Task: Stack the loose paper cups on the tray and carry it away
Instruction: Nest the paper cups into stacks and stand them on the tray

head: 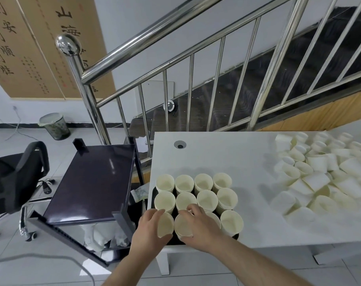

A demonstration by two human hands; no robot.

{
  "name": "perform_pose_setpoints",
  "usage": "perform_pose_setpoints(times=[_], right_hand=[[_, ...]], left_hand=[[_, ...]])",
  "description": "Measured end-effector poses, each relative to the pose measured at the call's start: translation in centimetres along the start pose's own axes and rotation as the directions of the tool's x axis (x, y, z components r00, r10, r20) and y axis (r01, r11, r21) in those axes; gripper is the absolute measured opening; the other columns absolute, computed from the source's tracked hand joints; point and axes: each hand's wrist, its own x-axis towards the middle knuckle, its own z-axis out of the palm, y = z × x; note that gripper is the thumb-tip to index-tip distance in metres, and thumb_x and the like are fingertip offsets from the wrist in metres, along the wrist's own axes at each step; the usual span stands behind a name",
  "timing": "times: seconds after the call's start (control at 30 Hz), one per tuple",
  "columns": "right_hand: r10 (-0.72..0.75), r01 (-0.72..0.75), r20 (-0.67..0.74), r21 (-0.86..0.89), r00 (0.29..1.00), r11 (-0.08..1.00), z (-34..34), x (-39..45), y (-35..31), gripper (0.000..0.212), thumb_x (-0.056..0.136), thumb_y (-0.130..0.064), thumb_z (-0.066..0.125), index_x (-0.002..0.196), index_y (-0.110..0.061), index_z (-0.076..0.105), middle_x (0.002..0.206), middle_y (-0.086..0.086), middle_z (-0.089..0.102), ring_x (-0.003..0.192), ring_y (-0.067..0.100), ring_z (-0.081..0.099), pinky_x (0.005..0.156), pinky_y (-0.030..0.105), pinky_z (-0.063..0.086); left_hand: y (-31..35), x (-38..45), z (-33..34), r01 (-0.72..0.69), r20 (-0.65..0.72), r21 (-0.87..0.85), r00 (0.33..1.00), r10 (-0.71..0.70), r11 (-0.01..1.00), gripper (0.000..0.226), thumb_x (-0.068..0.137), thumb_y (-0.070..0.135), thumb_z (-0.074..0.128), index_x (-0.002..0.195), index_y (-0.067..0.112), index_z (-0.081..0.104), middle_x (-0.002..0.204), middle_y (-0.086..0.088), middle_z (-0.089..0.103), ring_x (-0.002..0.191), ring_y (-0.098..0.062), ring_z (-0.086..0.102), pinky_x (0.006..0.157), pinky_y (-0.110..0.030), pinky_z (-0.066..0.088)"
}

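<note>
Head-camera view, looking down a steel stair railing onto a white table, beside which stands a dark trolley and, further left, a black office chair. Across the table's right end sprawls a heap of loose paper cups, most lying on their sides. At the table's near left corner sits a black tray, filled with twelve upright cup stacks in three rows of four. Both of the person's hands work the nearest row. Left hand is curled round the outer side of the front-left stack, fingers over its rim, thumb below. Right hand wraps the neighbouring stack, thumb under its near edge and fingers reaching over the top toward the middle row. A lined wastebasket stands by the far wall, under hanging calligraphy scrolls.
</note>
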Motion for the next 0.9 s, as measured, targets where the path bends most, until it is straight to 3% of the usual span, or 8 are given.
perform_pose_setpoints(times=[0.3, 0.47, 0.7, 0.9], right_hand=[[-0.006, 0.007, 0.021, -0.010, 1.000, 1.000, 0.4, 0.4, 0.5, 0.067, 0.085, -0.024, 0.066, 0.145, -0.022, 0.035, 0.141, 0.000, 0.030, 0.125, 0.022, 0.040, 0.084, 0.033, 0.044], [-0.021, 0.021, 0.023, -0.002, 1.000, 1.000, -0.5, 0.3, 0.9, 0.072, 0.082, -0.032, 0.070, 0.144, -0.022, 0.034, 0.141, -0.001, 0.029, 0.128, 0.020, 0.037, 0.081, 0.032, 0.045], [0.022, -0.017, -0.081, 0.053, 0.997, 0.998, -5.2, -1.9, 5.4, 0.067, 0.084, -0.025, 0.060, 0.145, -0.025, 0.033, 0.144, -0.005, 0.028, 0.125, 0.017, 0.040, 0.087, 0.036, 0.049], [0.076, -0.079, -0.149, -0.016, 0.986, 0.997, -9.2, -6.0, 12.4, 0.067, 0.087, -0.031, 0.061, 0.147, -0.024, 0.032, 0.144, -0.001, 0.029, 0.131, 0.019, 0.035, 0.089, 0.034, 0.048]], left_hand=[[-0.3, 0.2, 0.6, 0.026, -0.008, 0.035, 1.000, -0.026, 0.999, 0.061, 0.078, 0.030, 0.072, 0.133, 0.029, 0.044, 0.134, 0.011, 0.039, 0.119, -0.012, 0.044, 0.083, -0.028, 0.051], [0.3, 0.4, 0.3, 0.042, -0.001, 0.077, 0.999, -0.042, 0.996, 0.063, 0.079, 0.034, 0.070, 0.136, 0.029, 0.041, 0.136, 0.010, 0.038, 0.123, -0.014, 0.039, 0.085, -0.030, 0.050], [6.4, 1.9, 0.6, -0.036, -0.050, 0.040, 0.998, 0.038, 0.999, 0.059, 0.085, 0.034, 0.065, 0.138, 0.028, 0.040, 0.136, 0.009, 0.041, 0.120, -0.012, 0.044, 0.083, -0.026, 0.047], [14.0, 3.8, 3.7, -0.166, -0.041, -0.045, 0.986, 0.164, 0.985, 0.056, 0.081, 0.031, 0.067, 0.133, 0.028, 0.046, 0.131, 0.007, 0.047, 0.114, -0.016, 0.049, 0.082, -0.028, 0.045]])
